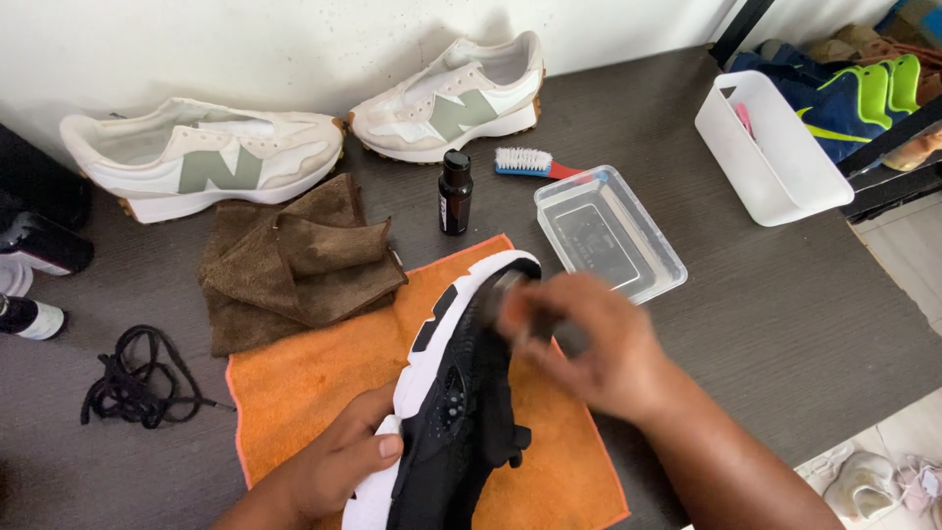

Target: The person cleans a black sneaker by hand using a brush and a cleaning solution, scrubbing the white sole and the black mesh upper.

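One black sneaker (pixel 461 393) under my hands, lying on orange cloth (pixel 304 383) on dark tabletop (pixel 785 304). Left hand (pixel 339 461) grips sole near heel, fingers (pixel 378 447) clamped on white edge. Right hand (pixel 589 344) blurred over toe end, fingers closed round something dark, maybe brush, cannot tell. Laces out: black bundle (pixel 132 378) lies well apart to left. Judging by this, scrubbing underway, toe area in hand, rest of upper not yet reached. Water tub (pixel 608 236), small dark bottle (pixel 454 193), brown cloth (pixel 294 260) near. White pair (pixel 294 137) waits by wall.
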